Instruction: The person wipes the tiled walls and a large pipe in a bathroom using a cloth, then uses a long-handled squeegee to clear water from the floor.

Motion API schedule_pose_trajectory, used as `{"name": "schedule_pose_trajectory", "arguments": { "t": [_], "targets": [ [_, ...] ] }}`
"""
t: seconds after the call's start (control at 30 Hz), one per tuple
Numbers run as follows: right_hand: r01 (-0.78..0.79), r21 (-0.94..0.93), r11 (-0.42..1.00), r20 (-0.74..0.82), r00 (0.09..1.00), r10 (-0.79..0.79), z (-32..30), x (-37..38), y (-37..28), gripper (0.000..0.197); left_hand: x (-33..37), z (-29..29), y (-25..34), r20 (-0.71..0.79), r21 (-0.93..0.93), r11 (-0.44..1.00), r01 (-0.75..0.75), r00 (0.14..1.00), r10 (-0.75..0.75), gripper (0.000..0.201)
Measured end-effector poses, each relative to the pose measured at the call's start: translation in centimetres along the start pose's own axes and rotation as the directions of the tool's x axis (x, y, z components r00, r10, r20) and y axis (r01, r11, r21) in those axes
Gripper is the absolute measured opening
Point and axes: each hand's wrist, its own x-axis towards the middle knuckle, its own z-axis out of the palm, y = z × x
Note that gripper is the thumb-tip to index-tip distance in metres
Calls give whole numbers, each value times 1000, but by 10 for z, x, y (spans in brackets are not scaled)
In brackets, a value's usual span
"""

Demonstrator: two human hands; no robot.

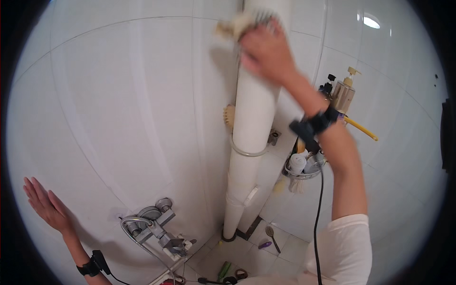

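Up at the top, my right hand (268,53) is closed on a beige brush-like thing (235,27), blurred by motion, with a dark bristly part beside the fingers. It is held against or just in front of the upper part of a thick white pipe (256,104); contact cannot be made out. My left hand (47,209) is at the far left, fingers stretched out, its palm against or close to the white wall (118,104). Nothing is in it. Behind the pipe's left side, a second beige bristled thing (229,115) shows in part.
A shower mixer (152,228) with a hose sticks out low on the left wall. Right of the pipe, a corner rack (304,175) holds bottles, with a pump bottle (344,94) and a yellow handle (363,129) above. A hairbrush (272,237) lies on the floor tiles.
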Motion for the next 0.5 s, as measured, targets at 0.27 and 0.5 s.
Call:
{"name": "schedule_pose_trajectory", "arguments": {
  "t": [0.27, 0.5],
  "targets": [
    [10, 360, 933, 298, 946, -125, 14, -138, -114, 24, -9, 2, -5, 29, -19, 999, 43, 999, -42, 43],
    [-156, 213, 965, -384, 895, 229, -9, 23, 74, 47, 0, 3, 10, 17, -62, 996, 62, 998, -61, 43]
  ]
}}
